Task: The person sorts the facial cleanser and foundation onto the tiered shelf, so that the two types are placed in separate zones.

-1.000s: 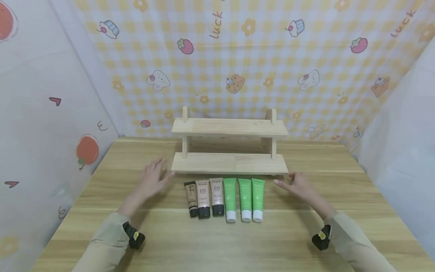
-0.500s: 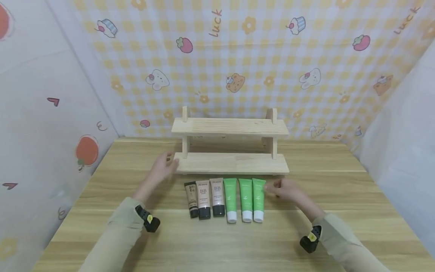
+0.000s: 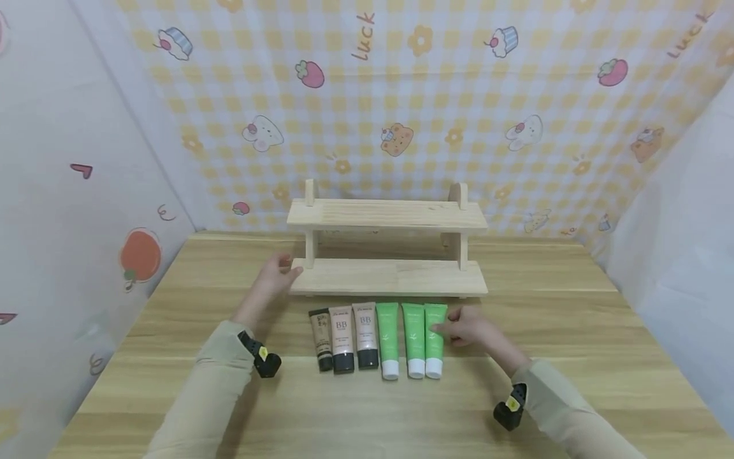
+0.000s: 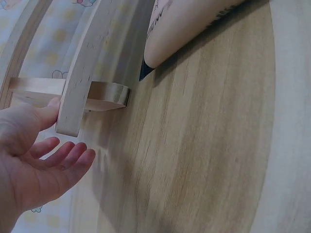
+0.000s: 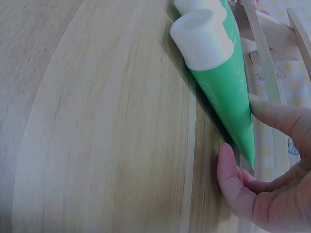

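My left hand (image 3: 271, 285) is at the left end of the lower board of a two-tier wooden rack (image 3: 355, 277). In the left wrist view its thumb touches the board (image 4: 73, 102), while the other fingers lie loosely bent below, apart from it. My right hand (image 3: 471, 328) is at the rightmost green tube (image 3: 435, 344), which has a white cap and lies flat. The thumb touches its face in the right wrist view; the forefinger's tip is close beside its lower edge. Two more green tubes (image 3: 414, 341) (image 3: 388, 338) lie to the left.
Left of the green tubes, two pinkish BB cream tubes (image 3: 343, 338) (image 3: 365, 335) and a slim brown tube (image 3: 322, 338) lie on the wooden table (image 3: 367, 414). A patterned cloth (image 3: 395, 89) hangs behind the rack.
The left hand has moved right and forward onto the lower board's end. The right hand has moved left, reaching over the rightmost green tube. The tubes stay in their row.
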Tool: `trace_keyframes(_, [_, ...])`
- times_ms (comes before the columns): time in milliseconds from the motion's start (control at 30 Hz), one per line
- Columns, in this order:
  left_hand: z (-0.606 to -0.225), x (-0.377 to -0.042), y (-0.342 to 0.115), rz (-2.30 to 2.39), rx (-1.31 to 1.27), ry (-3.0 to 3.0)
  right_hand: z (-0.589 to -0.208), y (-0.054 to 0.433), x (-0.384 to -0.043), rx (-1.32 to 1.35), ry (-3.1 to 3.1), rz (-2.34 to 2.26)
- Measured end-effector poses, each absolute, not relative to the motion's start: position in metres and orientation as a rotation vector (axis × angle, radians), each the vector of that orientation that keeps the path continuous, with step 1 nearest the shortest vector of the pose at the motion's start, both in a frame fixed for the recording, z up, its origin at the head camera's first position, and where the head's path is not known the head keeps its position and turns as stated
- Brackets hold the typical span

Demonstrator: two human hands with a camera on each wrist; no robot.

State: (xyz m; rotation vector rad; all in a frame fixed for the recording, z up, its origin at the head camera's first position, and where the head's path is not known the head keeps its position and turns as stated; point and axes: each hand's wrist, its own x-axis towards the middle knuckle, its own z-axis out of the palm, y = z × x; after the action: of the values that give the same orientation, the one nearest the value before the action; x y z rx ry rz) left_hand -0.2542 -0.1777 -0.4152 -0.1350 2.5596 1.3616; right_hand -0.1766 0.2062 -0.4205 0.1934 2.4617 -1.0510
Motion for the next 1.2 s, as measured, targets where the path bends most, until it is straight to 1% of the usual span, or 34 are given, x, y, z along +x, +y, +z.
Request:
trace_keyframes(300, [-0.423, -0.251, -0.167, 1.391, -0.203, 2.497, -0.423, 0.196, -0.166, 0.253, 2.464, -1.11])
trace_keyframes(667, [-0.415, -0.253, -0.161, 1.347, -0.263, 2.474, -0.422, 0.201, -0.169, 0.189, 2.372, -1.207])
trace_keyframes(933, [-0.411, -0.254, -0.164, 1.314, -0.25, 2.482, -0.406, 0.203, -0.171, 0.158, 2.328, -1.233])
trace_keyframes(1200, [-0.41, -0.253, -0.171, 1.287, -0.281, 2.485, -0.389, 0.189, -0.173, 0.08, 2.297, -1.274])
